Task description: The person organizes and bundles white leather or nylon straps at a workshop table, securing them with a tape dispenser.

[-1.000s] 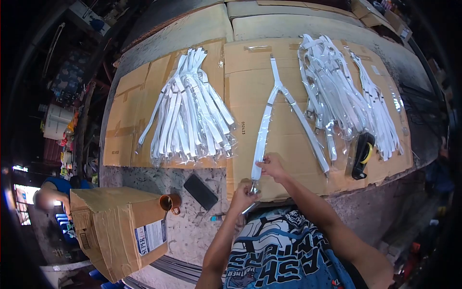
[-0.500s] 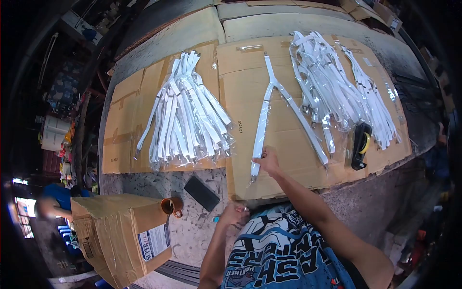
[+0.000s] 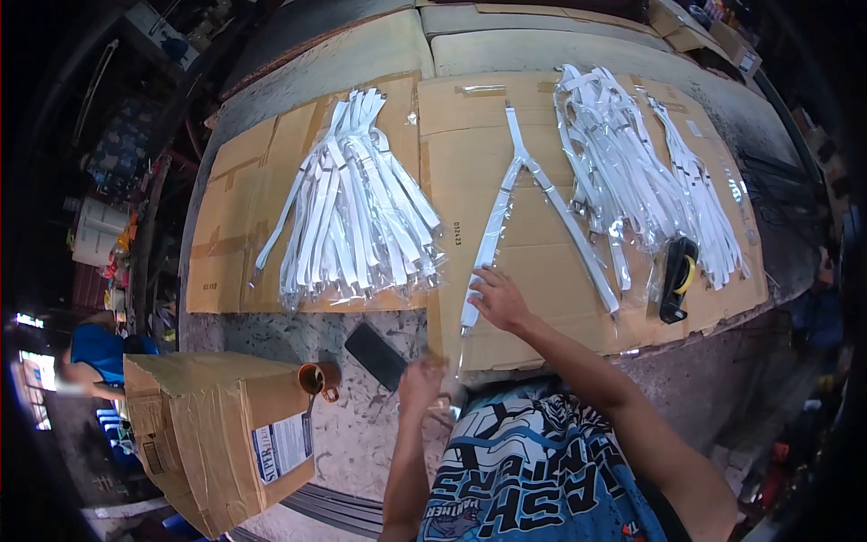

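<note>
A white Y-shaped strap (image 3: 522, 172) in a clear sleeve lies flat on the cardboard sheet (image 3: 470, 117) in the middle of the table. My right hand (image 3: 498, 300) rests on the strap's left leg near its lower end, fingers pressing it down. My left hand (image 3: 421, 383) hovers at the table's near edge, just below the strap's tip. It is blurred and its fingers look curled; whether it holds anything is unclear.
A fanned pile of bagged straps (image 3: 357, 212) lies to the left, and a looser pile (image 3: 623, 149) to the right. A black tape dispenser (image 3: 677, 278) sits at the right edge. A phone (image 3: 376, 356), cup (image 3: 318, 379) and cardboard box (image 3: 217, 425) stand near left. A person (image 3: 90, 354) is at far left.
My left hand has let go of the strap's lower end and pulled back to the table edge. My right hand slid slightly up the strap's left leg.
</note>
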Tool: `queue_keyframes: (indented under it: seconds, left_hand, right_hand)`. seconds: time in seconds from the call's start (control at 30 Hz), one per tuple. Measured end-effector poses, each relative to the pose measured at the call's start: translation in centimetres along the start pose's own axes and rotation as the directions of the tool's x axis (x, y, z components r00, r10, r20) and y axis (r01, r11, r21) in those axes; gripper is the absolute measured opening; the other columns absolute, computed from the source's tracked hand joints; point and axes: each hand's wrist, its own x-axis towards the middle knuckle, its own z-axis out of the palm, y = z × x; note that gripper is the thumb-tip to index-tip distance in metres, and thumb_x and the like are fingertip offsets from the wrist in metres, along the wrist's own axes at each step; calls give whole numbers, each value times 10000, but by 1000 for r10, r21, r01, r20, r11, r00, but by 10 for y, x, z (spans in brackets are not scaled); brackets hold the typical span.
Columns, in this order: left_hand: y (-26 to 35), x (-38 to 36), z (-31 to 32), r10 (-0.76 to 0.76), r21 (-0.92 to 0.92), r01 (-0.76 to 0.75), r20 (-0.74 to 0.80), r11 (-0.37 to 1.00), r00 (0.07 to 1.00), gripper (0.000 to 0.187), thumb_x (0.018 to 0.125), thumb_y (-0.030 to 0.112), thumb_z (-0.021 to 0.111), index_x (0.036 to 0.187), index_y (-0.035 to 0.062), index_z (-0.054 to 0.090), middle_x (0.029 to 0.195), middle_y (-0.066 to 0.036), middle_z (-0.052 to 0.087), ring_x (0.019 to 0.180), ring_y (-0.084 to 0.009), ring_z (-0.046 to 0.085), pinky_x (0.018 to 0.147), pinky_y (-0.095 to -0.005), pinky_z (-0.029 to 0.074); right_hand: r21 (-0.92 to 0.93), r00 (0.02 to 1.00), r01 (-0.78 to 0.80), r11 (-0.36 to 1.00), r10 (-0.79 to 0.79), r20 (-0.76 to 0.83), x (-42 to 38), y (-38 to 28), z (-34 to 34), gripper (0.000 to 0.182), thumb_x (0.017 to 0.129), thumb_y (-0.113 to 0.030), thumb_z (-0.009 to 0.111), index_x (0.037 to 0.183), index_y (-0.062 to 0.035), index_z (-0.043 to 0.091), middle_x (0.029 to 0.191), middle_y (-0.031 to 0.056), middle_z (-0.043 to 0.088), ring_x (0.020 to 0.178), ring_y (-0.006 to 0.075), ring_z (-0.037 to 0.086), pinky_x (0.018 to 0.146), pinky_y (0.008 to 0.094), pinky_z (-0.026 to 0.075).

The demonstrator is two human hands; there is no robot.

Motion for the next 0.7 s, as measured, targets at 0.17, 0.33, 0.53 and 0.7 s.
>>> queue_keyframes:
  seconds: [0.17, 0.33, 0.53, 0.7]
  left_hand:
    - [30, 70, 54, 126, -282, -185, -215, 942, 969, 419, 808, 267, 765, 1131, 16, 673, 960, -161, 726, 887, -280, 711, 796, -377, 540]
    - [60, 84, 67, 58, -310, -107, -164, 945, 985, 327, 788, 233, 776, 1046, 51, 689, 873, -144, 727, 823, -306, 707, 758, -411, 533]
    - [53, 92, 70, 60, -305, -108, -163, 946, 985, 310, 782, 228, 784, 1006, 44, 676, 859, -149, 725, 827, -323, 704, 755, -424, 530]
    - [73, 79, 56, 58, -204, -82, -120, 976, 991, 341, 788, 235, 782, 1020, 20, 656, 884, -174, 718, 866, -347, 696, 780, -438, 525]
  right_hand:
    - [-104, 999, 40, 994, -37, 37, -1, 8, 13, 426, 845, -347, 695, 1204, -122, 658, 1420, 101, 491, 1395, 325, 363, 1127, 500, 284]
    - [-110, 1000, -4, 994, 4, 7, 4, 10, 17, 458, 860, -343, 683, 1258, -124, 624, 1445, 106, 470, 1410, 320, 347, 1143, 508, 260]
    - [4, 998, 35, 999, -35, -52, -3, 15, 14, 370, 891, -276, 661, 1224, -117, 633, 1449, 107, 472, 1391, 308, 385, 1146, 503, 268]
    - [-17, 997, 72, 997, -72, 1, -15, 20, 12, 327, 896, -269, 658, 1182, -112, 652, 1424, 92, 497, 1388, 302, 392, 1146, 500, 272]
